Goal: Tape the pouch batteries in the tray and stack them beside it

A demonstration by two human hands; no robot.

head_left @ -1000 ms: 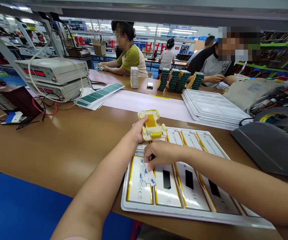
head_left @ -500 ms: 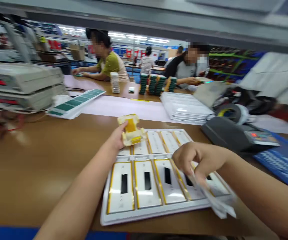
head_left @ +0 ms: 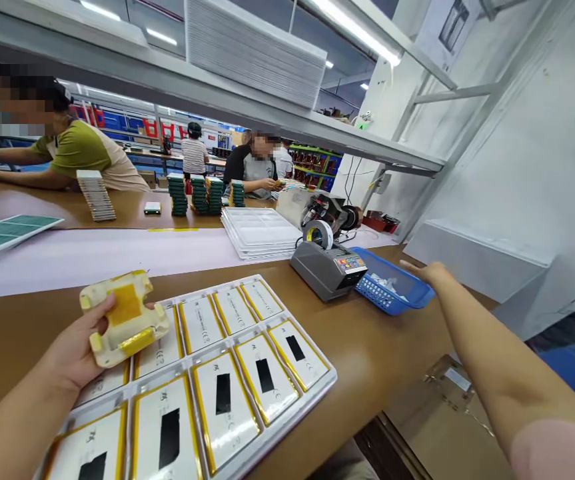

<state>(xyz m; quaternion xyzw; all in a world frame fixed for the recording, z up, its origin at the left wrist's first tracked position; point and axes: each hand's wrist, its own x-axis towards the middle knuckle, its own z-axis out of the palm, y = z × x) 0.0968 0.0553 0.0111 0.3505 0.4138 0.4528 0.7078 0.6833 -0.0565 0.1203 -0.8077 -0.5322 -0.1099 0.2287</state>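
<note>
My left hand (head_left: 80, 343) grips a cream plastic fixture (head_left: 117, 303) with yellow-orange tape on it, above the left part of a white tray (head_left: 292, 397). Flat white battery packs (head_left: 224, 410) with yellow edges lie in the tray in two rows. The near row's packs carry black tape strips (head_left: 223, 393); the far row's show only printing. Over at the right, my right hand (head_left: 427, 272) is at the rim of a blue plastic basket (head_left: 392, 303) that holds white scraps (head_left: 384, 285). Its fingers are stretched out and nothing shows in them.
A grey tape dispenser (head_left: 324, 270) with a tape roll (head_left: 318, 235) stands between tray and basket. Stacked white trays (head_left: 262, 230) and piles of green-edged packs (head_left: 177, 193) stand farther back. Two people sit across the bench. A metal shelf beam (head_left: 247, 107) crosses overhead.
My view has swung right. My right hand has gone from above the tray to the basket, and the crumpled white strip it held no longer shows in it. My left hand still holds the fixture.
</note>
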